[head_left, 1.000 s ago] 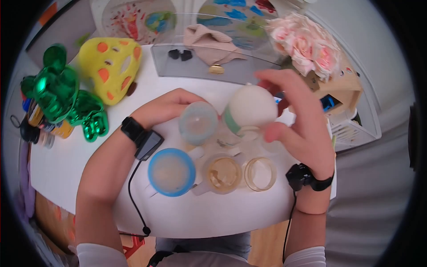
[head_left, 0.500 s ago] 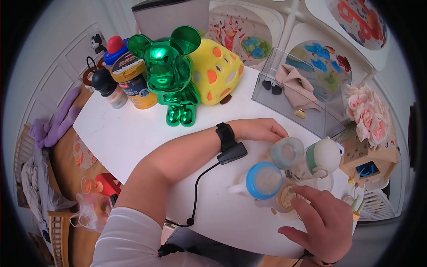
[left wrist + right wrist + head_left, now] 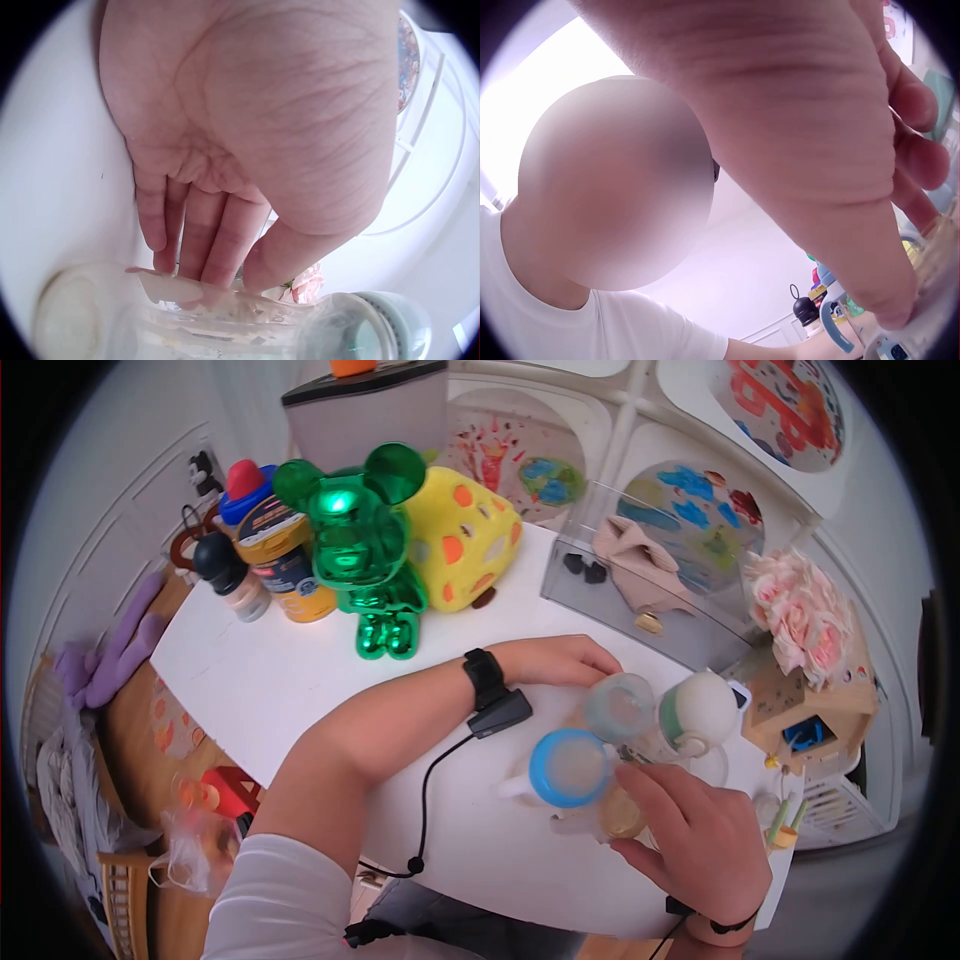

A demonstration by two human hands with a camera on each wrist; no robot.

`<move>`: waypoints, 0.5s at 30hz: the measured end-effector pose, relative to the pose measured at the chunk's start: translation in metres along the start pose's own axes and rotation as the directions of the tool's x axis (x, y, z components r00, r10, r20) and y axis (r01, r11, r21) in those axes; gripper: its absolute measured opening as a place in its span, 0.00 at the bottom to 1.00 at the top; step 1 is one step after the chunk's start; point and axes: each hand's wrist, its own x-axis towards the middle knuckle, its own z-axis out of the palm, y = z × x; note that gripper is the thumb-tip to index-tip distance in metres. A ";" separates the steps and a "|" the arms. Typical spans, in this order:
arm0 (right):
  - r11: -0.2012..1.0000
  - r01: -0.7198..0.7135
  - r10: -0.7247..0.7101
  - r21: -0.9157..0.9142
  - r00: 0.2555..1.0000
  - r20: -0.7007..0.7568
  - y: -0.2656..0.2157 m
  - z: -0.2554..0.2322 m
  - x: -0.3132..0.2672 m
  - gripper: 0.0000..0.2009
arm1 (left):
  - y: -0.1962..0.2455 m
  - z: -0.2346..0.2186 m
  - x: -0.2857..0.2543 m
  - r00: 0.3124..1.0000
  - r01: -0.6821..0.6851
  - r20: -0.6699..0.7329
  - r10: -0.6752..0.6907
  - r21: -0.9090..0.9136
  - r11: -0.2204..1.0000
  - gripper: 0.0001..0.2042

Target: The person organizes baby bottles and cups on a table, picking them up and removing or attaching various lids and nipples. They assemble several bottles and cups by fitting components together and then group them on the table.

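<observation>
A small group of bottles stands toward the right of the table in the head view. My left hand (image 3: 560,660) lies beside a clear bottle with a pale grey-green cap (image 3: 620,707), its lightly bent fingers (image 3: 206,240) right at the bottle's side in the left wrist view. Near the front, my right hand (image 3: 700,840) grips a clear bottle with an amber-tinted top (image 3: 622,817), thumb on the near side and fingers on the far side. Next to it are a blue-rimmed cup with handles (image 3: 570,768) and a white-domed bottle with a green band (image 3: 698,715).
A shiny green bear figure (image 3: 365,550), a yellow plush (image 3: 462,540) and a yellow tub (image 3: 290,575) occupy the back left. Behind the bottles stands a clear box (image 3: 640,610) with a beige cloth. Pink roses (image 3: 800,615) and a wooden house (image 3: 815,705) are at the right.
The head view has turned left. My right hand has left the white-domed bottle, come down to the amber-topped one and closed around it. My left hand stays by the grey-green-capped bottle.
</observation>
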 end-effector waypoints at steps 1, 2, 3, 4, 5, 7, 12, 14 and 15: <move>0.999 0.040 -0.039 0.014 0.999 -0.015 0.001 0.000 0.001 0.31 | 0.000 0.000 0.002 1.000 -0.010 -0.002 0.010 0.029 1.000 0.16; 0.998 0.063 -0.063 0.024 0.998 -0.029 0.002 0.000 0.001 0.29 | -0.003 -0.001 0.003 1.000 -0.025 0.006 0.025 0.001 1.000 0.15; 1.000 0.002 -0.002 0.011 1.000 -0.024 0.002 0.002 -0.001 0.29 | -0.008 -0.001 0.004 0.999 -0.041 0.026 0.041 -0.034 0.999 0.15; 0.999 0.041 -0.041 0.008 0.998 -0.042 0.003 0.005 -0.001 0.27 | -0.008 -0.001 0.002 0.999 -0.030 0.022 0.031 -0.031 0.999 0.15; 0.997 0.080 -0.080 0.000 0.995 -0.058 0.006 0.007 -0.002 0.25 | -0.003 -0.001 0.000 1.000 -0.023 0.017 0.024 -0.026 0.999 0.14; 0.998 0.066 -0.065 0.018 0.996 -0.062 0.012 0.012 -0.004 0.23 | 0.016 0.003 -0.004 1.000 -0.001 0.015 0.000 0.002 1.000 0.14; 0.980 0.156 -0.144 0.125 0.985 -0.096 0.021 0.014 -0.004 0.19 | 0.019 0.004 -0.001 0.997 0.061 0.046 -0.058 -0.064 0.996 0.15; 0.976 0.176 -0.162 0.126 0.980 -0.112 0.023 0.016 -0.005 0.19 | 0.020 0.004 -0.003 0.996 0.076 0.042 -0.074 -0.055 0.996 0.15; 0.978 0.165 -0.151 0.124 0.982 -0.115 0.024 0.015 -0.005 0.19 | 0.020 0.004 -0.003 0.996 0.088 0.024 -0.087 -0.066 0.994 0.15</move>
